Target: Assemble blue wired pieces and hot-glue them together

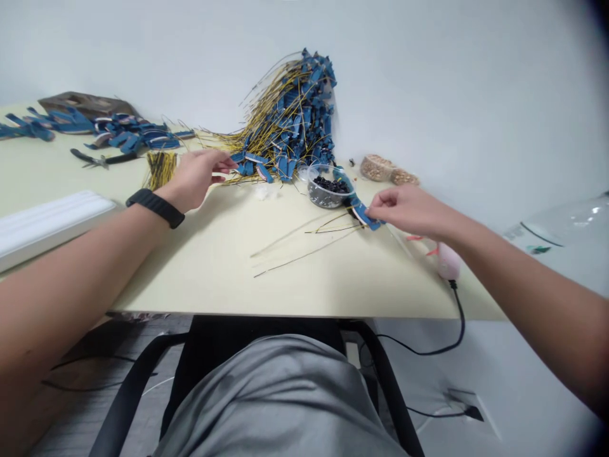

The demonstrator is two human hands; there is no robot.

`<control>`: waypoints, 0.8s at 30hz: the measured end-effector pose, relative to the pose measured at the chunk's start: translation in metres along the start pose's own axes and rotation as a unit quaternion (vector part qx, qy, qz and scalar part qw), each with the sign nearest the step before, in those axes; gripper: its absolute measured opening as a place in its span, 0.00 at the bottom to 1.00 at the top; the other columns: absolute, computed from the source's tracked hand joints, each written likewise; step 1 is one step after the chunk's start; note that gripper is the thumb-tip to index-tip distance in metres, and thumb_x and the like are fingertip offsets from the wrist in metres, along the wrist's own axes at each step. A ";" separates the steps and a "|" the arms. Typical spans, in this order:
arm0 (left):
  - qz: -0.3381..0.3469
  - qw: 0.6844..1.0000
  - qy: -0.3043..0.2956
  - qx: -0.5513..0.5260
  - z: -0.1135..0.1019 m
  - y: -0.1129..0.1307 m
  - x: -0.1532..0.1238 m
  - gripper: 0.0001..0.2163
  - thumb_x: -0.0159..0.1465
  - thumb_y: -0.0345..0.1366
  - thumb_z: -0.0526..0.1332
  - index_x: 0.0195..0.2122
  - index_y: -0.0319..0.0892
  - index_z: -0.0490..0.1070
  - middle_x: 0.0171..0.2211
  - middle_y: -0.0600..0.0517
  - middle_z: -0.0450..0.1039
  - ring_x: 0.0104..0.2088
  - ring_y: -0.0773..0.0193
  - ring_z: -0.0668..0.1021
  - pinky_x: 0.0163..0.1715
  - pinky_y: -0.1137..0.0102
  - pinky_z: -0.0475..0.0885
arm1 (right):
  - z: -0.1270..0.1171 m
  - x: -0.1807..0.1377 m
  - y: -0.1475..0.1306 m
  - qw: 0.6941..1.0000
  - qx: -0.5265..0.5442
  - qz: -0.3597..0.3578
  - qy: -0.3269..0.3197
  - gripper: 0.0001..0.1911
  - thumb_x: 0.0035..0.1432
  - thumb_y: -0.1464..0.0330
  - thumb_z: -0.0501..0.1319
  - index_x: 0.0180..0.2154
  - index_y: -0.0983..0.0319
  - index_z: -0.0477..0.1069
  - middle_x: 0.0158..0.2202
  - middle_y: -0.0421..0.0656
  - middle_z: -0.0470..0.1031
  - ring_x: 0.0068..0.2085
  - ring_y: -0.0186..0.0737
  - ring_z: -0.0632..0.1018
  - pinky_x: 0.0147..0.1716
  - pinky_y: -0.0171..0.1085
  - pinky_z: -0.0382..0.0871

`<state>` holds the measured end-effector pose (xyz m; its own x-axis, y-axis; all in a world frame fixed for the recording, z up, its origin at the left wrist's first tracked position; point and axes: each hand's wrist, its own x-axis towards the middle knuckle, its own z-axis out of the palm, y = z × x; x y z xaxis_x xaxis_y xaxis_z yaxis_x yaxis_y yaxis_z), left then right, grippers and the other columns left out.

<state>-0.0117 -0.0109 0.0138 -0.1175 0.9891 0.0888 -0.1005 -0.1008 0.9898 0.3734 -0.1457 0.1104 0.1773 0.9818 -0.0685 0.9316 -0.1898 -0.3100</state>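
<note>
A blue strip-like piece (365, 214) with thin yellow and black wires is pinched between the fingers of my right hand (404, 208), low over the table. Its wires trail left across the tabletop. Beside it stands a clear round tub (328, 198) of small black parts. My left hand (202, 172), with a black wristband (155, 207), reaches to the left edge of a tall heap of blue pieces with yellow wires (297, 114). Its fingers are loosely bent and apart, and I see nothing in them. A bundle of yellow wires (160, 168) lies behind that wrist.
Pliers (102, 158) and more blue pieces (128, 134) lie at the left, near a white box (52, 222). Two containers of beige bits (387, 170) sit behind my right hand. A pink corded tool (448, 261) and a large clear bottle (566, 231) are at the right.
</note>
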 end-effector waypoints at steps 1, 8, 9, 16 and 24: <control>0.006 1.000 0.008 0.011 0.001 -0.002 0.000 0.15 0.80 0.22 0.66 0.34 0.40 0.82 0.38 0.50 0.86 0.41 0.65 0.81 0.44 0.70 0.73 | 0.003 -0.006 0.012 1.000 0.004 0.004 -0.012 0.19 0.75 0.72 0.71 0.28 0.58 0.77 0.27 0.39 0.71 0.32 0.41 0.68 0.37 0.46 0.60; 0.017 0.999 0.016 0.041 0.006 -0.007 -0.001 0.17 0.80 0.22 0.66 0.32 0.39 0.84 0.38 0.49 0.86 0.39 0.65 0.80 0.43 0.69 0.72 | 0.016 -0.030 0.066 0.998 -0.021 0.053 -0.032 0.24 0.75 0.74 0.69 0.24 0.56 0.70 0.27 0.38 0.71 0.33 0.42 0.69 0.38 0.46 0.61; 0.017 0.999 0.017 0.041 0.006 -0.007 -0.001 0.17 0.79 0.22 0.66 0.32 0.38 0.85 0.38 0.49 0.86 0.39 0.65 0.79 0.43 0.69 0.72 | 0.017 -0.028 0.071 0.997 -0.035 0.057 -0.031 0.25 0.75 0.74 0.69 0.24 0.56 0.70 0.27 0.39 0.72 0.34 0.43 0.70 0.38 0.46 0.62; 0.022 0.998 0.017 0.052 0.007 -0.010 0.000 0.15 0.75 0.21 0.68 0.31 0.39 0.84 0.35 0.50 0.85 0.38 0.64 0.79 0.44 0.67 0.71 | 0.018 0.007 0.100 0.989 -0.137 0.059 0.002 0.23 0.73 0.73 0.70 0.25 0.54 0.71 0.29 0.43 0.79 0.37 0.49 0.76 0.41 0.46 0.65; 0.024 0.998 0.016 0.053 0.007 -0.008 -0.002 0.17 0.78 0.21 0.67 0.31 0.40 0.83 0.34 0.51 0.85 0.37 0.65 0.78 0.43 0.68 0.71 | 0.020 0.033 0.113 0.986 -0.154 0.055 -0.013 0.17 0.73 0.72 0.70 0.28 0.57 0.77 0.34 0.52 0.84 0.33 0.46 0.75 0.34 0.48 0.65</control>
<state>-0.0038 -0.0110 0.0060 -0.1504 0.9795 0.1341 0.0114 -0.1339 0.9909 0.4784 -0.1347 0.0539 0.2790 0.9538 -0.1119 0.9599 -0.2803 0.0037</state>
